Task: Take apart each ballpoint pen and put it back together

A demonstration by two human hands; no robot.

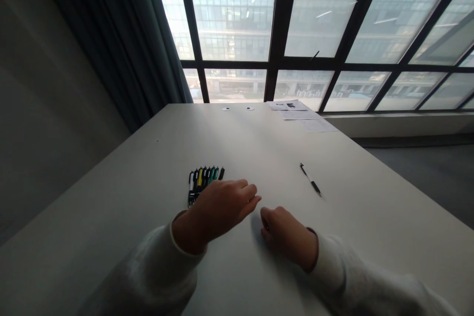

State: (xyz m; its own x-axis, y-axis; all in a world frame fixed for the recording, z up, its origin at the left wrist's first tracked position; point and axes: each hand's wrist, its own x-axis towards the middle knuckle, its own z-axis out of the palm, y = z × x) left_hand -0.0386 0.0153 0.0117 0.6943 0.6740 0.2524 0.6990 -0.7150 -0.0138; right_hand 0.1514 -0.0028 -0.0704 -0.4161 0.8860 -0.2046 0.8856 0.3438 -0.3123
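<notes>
My left hand [225, 202] is above the table, its fingers bent and drawn together, back of the hand towards me. Whether anything is pinched in it I cannot make out. It partly covers a row of several pens [200, 177], lying side by side with black, white, yellow and green barrels. To its right, my right hand [284, 234] is curled closed close to the tabletop, and its palm is hidden. The two hands are near each other but apart. A single black-and-white pen [315, 187] lies slanted on the table beyond my right hand.
The white table [122, 197] stretches away to a large window [237, 15]. Paper sheets [296, 112] lie at its far right edge. Two small white-rimmed fittings [226, 108] sit at the far edge. A dark curtain [122, 34] hangs on the left.
</notes>
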